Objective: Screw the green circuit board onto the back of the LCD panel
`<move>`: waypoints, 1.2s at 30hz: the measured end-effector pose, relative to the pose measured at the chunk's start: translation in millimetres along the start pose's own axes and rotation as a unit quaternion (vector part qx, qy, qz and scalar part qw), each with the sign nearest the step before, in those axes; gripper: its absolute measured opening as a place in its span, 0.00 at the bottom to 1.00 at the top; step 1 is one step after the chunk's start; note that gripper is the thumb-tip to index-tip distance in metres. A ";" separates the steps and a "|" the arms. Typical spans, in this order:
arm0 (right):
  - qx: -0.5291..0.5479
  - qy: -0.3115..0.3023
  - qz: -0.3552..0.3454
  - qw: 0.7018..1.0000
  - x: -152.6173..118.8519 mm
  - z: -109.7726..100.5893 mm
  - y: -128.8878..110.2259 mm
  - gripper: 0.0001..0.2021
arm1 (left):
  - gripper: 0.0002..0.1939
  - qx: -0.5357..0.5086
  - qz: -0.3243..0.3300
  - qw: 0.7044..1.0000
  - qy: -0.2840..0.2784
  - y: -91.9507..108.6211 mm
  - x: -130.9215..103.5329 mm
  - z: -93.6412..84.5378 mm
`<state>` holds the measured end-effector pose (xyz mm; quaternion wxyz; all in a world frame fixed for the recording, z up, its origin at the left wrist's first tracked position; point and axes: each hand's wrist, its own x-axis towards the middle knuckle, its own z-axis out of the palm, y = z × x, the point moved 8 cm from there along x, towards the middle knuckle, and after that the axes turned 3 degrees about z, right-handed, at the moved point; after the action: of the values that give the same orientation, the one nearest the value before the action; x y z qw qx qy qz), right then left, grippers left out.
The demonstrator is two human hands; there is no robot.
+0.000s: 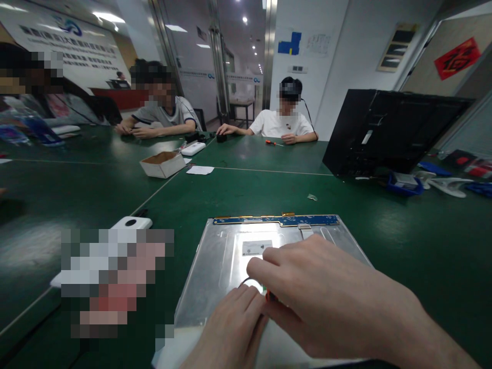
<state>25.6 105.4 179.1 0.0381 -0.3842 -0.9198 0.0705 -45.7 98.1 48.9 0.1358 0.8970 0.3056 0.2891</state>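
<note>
A flat silver metal display panel point(219, 256) lies in front of me, with a blue circuit strip point(249, 221) along its far edge and a white label point(257, 248) on its back. My right hand point(326, 292) is closed over the panel's middle around an orange-and-black screwdriver point(271, 296), whose handle shows only in part. My left hand point(230, 328) rests low on the panel beside it, fingers bent together; what they pinch, if anything, is hidden. A thin dark wire point(243, 281) shows just past the left fingertips.
A white device point(132, 224), partly pixelated, lies on the green table point(269, 189) at left. Farther off stand an open white box point(163, 166) and a large black monitor point(395, 133). A blue tray point(403, 184) sits beneath the monitor. Several people sit around the table.
</note>
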 end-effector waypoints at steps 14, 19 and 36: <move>-0.015 0.005 0.024 1.000 1.7 1.7 4.5 0.04 | 0.10 0.000 0.003 1.000 -0.010 1.6 -0.5 1.4; -0.021 0.005 0.022 1.000 1.5 2.4 4.8 0.03 | 0.09 0.004 0.000 1.000 0.001 1.6 -0.6 -1.2; -0.011 -0.005 0.030 0.999 2.4 0.8 4.6 0.02 | 0.09 0.003 -0.001 1.000 -0.005 -0.5 -1.8 1.8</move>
<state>27.0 110.2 177.6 0.0274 -0.4116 -0.9087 0.0635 -46.0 97.3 46.4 0.1345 0.8986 0.3069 0.2834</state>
